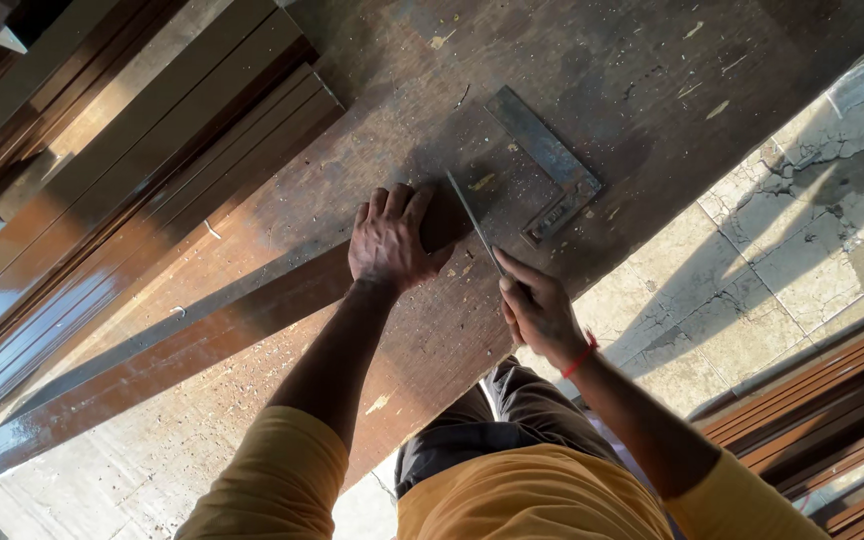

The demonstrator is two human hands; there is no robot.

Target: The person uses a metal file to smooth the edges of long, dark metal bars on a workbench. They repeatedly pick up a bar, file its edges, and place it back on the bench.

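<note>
A: What is seen in the head view?

B: A long brown glossy metal profile strip (202,340) is lain across the worn brown wooden workbench (592,60). Its near end is pressed down by the left hand (389,240), fingers laid flat and close together over it. A thin flat steel blade (474,222) (a file or saw blade, it cannot be told which) is pinched by the right hand (537,310) between thumb and forefinger, its tip set at the strip's end.

A: How might the cut be done well?

B: The strip would best be kept firmly pinned close to the blade, and the blade held square and drawn in even strokes; the steel try square (547,165) lying just beside could be used for checking.

A: Any packages, labels or signs?

B: None are seen. Only stacked brown profile lengths (102,170) at the left, more at the lower right (822,410), and a cracked tiled floor (802,240) are shown.
</note>
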